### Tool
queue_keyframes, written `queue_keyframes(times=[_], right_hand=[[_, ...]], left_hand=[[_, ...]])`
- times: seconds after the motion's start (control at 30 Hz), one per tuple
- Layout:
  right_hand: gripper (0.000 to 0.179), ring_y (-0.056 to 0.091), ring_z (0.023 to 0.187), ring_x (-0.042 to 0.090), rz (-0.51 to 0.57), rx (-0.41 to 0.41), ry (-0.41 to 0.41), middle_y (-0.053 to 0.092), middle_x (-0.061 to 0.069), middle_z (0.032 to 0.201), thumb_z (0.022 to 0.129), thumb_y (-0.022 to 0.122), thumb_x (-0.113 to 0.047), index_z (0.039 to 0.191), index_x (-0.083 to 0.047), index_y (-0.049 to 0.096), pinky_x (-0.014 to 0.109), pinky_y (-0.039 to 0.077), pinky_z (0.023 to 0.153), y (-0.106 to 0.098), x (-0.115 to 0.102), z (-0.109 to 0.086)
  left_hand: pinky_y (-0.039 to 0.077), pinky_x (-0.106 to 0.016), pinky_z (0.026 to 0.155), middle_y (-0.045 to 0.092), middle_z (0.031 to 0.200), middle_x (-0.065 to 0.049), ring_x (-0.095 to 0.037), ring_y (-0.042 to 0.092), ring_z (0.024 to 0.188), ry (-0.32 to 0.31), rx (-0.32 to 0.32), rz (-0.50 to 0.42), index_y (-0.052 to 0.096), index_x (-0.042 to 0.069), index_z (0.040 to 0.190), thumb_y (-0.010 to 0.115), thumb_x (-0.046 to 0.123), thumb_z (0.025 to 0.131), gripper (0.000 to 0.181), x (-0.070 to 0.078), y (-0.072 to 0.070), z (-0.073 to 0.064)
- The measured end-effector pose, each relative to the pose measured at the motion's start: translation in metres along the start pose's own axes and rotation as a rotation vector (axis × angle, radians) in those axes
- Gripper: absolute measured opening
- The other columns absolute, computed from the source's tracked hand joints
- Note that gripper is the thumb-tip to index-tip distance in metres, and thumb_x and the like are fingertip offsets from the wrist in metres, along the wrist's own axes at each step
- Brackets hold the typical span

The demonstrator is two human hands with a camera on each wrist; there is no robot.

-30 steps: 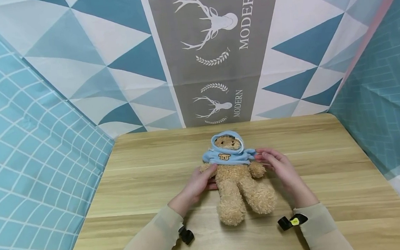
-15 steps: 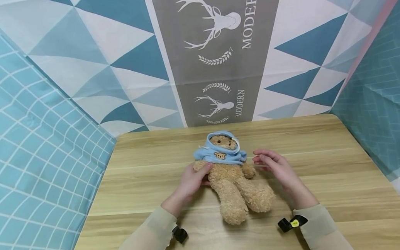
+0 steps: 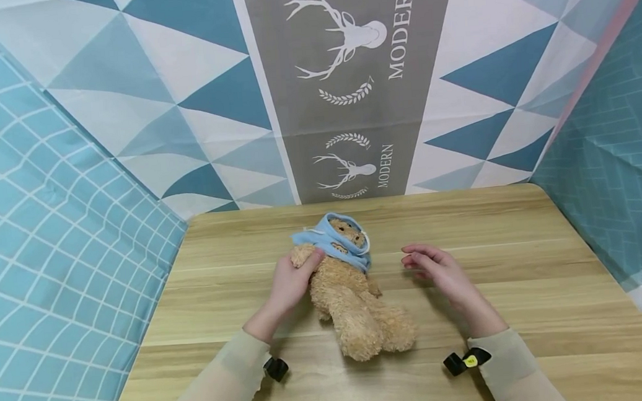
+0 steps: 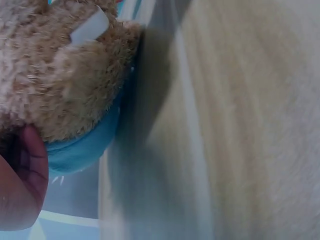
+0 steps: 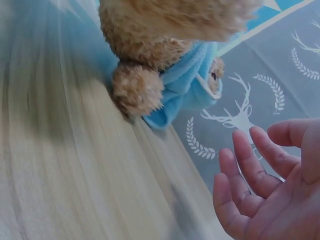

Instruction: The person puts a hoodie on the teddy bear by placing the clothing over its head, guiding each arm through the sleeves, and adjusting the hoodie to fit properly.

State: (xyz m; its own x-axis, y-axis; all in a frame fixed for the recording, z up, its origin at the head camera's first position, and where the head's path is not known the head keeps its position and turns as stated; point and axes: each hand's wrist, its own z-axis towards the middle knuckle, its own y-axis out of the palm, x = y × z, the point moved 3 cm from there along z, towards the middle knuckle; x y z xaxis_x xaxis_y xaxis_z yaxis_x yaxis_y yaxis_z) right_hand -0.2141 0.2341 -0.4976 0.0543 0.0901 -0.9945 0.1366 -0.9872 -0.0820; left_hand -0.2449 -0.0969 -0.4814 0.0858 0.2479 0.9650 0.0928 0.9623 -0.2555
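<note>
A brown teddy bear [image 3: 340,286] in a light blue hooded top [image 3: 353,257] tilts to its right side near the middle of the table. With thumb on top, my left hand [image 3: 293,282] grips the bear at its arm and side. In the left wrist view the bear's fur [image 4: 75,85] fills the upper left, with a small white tag [image 4: 91,27] on it. My right hand [image 3: 436,270] is apart from the bear, fingers loosely bent and holding nothing. The right wrist view shows its palm [image 5: 280,200] with the bear's paw [image 5: 137,90] further off.
The wooden table [image 3: 525,242] ends at a back wall cloth [image 3: 348,111] with triangles and deer heads. A blue grid-patterned cloth [image 3: 48,213] hangs at the left, a teal one [image 3: 619,142] at the right. Each wrist wears a black strap-on camera [image 3: 277,369].
My right hand has let go of the bear's sleeve and stays nearly in place. My left hand has drawn the bear left, turning and tipping it onto its side.
</note>
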Motion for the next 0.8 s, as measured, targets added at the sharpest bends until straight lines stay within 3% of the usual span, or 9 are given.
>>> queue_keyframes(times=[0.17,0.4,0.57,0.67,0.8], right_hand=[[0.043,0.068,0.119,0.031,-0.025,-0.031,-0.003,0.067,0.027,0.129,0.115,0.051,-0.020,0.144,0.011,0.055,0.041,0.053,0.104,0.008,-0.002,-0.001],[0.040,0.067,0.119,0.039,-0.060,-0.065,-0.016,0.068,0.028,0.127,0.114,0.054,-0.020,0.142,0.007,0.059,0.048,0.054,0.103,0.017,-0.004,-0.003],[0.040,0.067,0.119,0.040,-0.060,-0.063,-0.008,0.067,0.029,0.128,0.114,0.053,-0.020,0.143,0.007,0.058,0.048,0.054,0.103,0.016,-0.003,-0.003],[0.041,0.066,0.120,0.041,-0.056,-0.057,-0.007,0.066,0.030,0.129,0.114,0.052,-0.021,0.143,0.007,0.058,0.050,0.053,0.103,0.015,-0.003,-0.003],[0.042,0.065,0.120,0.041,-0.050,-0.051,-0.011,0.064,0.032,0.130,0.114,0.052,-0.021,0.143,0.008,0.057,0.052,0.052,0.103,0.013,-0.002,-0.002]], left_hand=[[0.060,-0.038,0.082,0.075,0.096,-0.008,-0.024,0.072,0.087,0.052,0.028,-0.020,0.074,0.009,0.108,0.076,0.041,0.101,0.033,0.010,-0.006,0.001],[0.060,-0.034,0.071,0.075,0.094,-0.004,-0.022,0.071,0.080,0.187,0.037,-0.033,0.077,0.013,0.104,0.082,0.034,0.097,0.023,0.028,-0.005,0.003],[0.044,-0.025,0.049,0.055,0.064,0.004,-0.011,0.050,0.051,0.262,0.028,0.067,0.069,0.016,0.086,0.085,0.038,0.094,0.028,0.043,-0.003,0.005],[0.038,-0.025,0.047,0.043,0.058,0.005,-0.009,0.041,0.047,0.308,0.026,0.138,0.059,0.017,0.076,0.087,0.034,0.093,0.037,0.052,-0.002,0.006],[0.046,-0.028,0.056,0.050,0.064,0.005,-0.012,0.052,0.058,0.364,0.033,0.218,0.050,0.017,0.070,0.090,0.024,0.089,0.045,0.062,0.001,0.008]])
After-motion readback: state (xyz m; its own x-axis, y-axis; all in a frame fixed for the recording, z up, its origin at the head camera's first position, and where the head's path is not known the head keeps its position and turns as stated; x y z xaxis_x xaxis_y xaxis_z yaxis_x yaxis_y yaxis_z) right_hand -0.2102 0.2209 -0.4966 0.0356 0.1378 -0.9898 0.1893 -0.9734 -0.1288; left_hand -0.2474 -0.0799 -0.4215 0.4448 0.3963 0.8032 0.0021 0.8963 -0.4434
